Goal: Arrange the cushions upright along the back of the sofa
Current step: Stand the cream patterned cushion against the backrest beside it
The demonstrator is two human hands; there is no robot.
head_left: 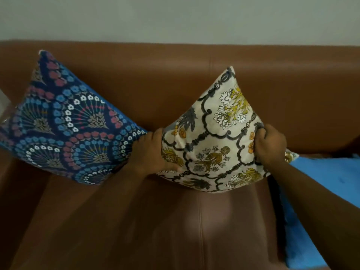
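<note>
A: Where is the cream floral cushion [212, 137]?
B: On the seat of the brown leather sofa [175, 84], near the middle, standing on one corner like a diamond, its top point against the backrest.
A: Who has hold of it?
B: Both hands. The left hand [151, 152] grips its left corner, fingers [171, 168] curled around the fabric. The right hand [269, 143] pinches the right corner, fingers closed tight on the cloth.
A: And the other cushion?
B: The dark blue patterned cushion [64, 125] leans tilted against the backrest at the left end, its right corner just beside the left hand.
A: Anything else on the seat?
B: A plain blue cushion [321, 191] lies flat at the right, partly under the right forearm.
</note>
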